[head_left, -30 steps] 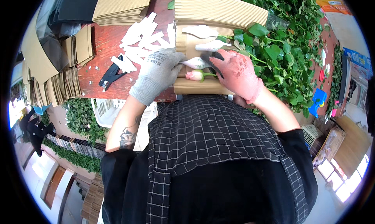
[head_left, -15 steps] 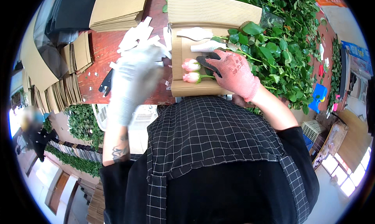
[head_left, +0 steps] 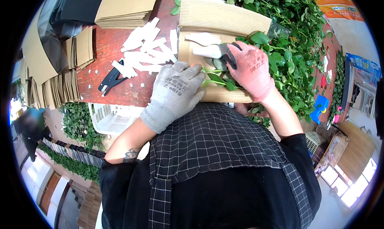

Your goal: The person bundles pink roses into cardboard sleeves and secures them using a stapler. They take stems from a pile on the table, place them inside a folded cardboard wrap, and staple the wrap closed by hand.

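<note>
My left hand (head_left: 176,91), in a grey glove, curls over the heads of the pink roses and hides nearly all of them. Green rose stems (head_left: 214,71) with leaves run out to the right from under its fingers. My right hand (head_left: 250,71), in a pink glove with dark fingertips, has its fingers bent beside a white sleeve (head_left: 208,51); what lies between the fingertips is hidden. Another white sleeve (head_left: 203,38) lies just beyond. All this rests on corrugated brown cardboard (head_left: 224,15).
Loose white paper strips (head_left: 146,49) and a black stapler (head_left: 112,80) lie on the red table (head_left: 104,47) to the left. Stacked cardboard (head_left: 124,7) stands at the far left. Leafy stems (head_left: 296,65) heap on the right. A white basket (head_left: 114,119) sits below the table edge.
My left hand has swung right from beside the paper strips onto the rose heads. The right hand has shifted slightly right and away from the heads, toward the white sleeve's end.
</note>
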A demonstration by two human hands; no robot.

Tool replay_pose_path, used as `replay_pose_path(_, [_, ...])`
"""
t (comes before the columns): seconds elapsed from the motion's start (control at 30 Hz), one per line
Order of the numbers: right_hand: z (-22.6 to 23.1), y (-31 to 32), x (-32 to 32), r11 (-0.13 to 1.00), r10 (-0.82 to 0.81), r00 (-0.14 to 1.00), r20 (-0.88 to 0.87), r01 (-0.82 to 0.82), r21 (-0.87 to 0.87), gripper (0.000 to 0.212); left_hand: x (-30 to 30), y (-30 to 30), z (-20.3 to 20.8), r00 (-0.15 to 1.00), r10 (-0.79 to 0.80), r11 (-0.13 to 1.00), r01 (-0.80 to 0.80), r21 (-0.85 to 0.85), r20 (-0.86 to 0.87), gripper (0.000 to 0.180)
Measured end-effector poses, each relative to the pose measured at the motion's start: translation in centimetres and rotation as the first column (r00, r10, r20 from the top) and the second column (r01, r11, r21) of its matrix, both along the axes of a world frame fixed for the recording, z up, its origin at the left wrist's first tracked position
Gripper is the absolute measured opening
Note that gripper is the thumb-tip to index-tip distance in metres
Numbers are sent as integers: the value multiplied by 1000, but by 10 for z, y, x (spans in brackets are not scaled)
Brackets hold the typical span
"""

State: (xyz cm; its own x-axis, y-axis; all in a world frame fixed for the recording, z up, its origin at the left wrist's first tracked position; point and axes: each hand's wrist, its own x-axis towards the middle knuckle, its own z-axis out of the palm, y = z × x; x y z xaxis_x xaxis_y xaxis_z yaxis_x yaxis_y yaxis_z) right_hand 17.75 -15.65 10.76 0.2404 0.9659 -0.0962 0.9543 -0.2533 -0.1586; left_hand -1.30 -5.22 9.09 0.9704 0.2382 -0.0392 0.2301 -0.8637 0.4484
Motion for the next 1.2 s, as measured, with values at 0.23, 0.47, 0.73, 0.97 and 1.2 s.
replay_pose_path(0.23, [-37,0,-15,975,168,986,-9,-165,152,31,-4,-1,-9,997,12,1000,-12,-6,78,31])
replay_pose_path(0.47, [-45,-4,-11,963,201,979,32,-204,176,37,6,31,-33,901,302,953,-288,-93,312,22])
replay_pose_path(0.73, [-50,-3,-11,991,94,983,-156,-78,105,39,-7,67,-45,931,272,962,-257,-89,243,13])
replay_pose_path(0.97, [-50,-5,-8,988,100,978,-183,-75,138,43,-3,26,29,998,-29,997,26,71,49,44])
replay_pose_path(1.2, [-38,-7,-8,999,53,991,-122,-53,3,41,-1,-11,-4,997,-70,996,72,-54,44,55])
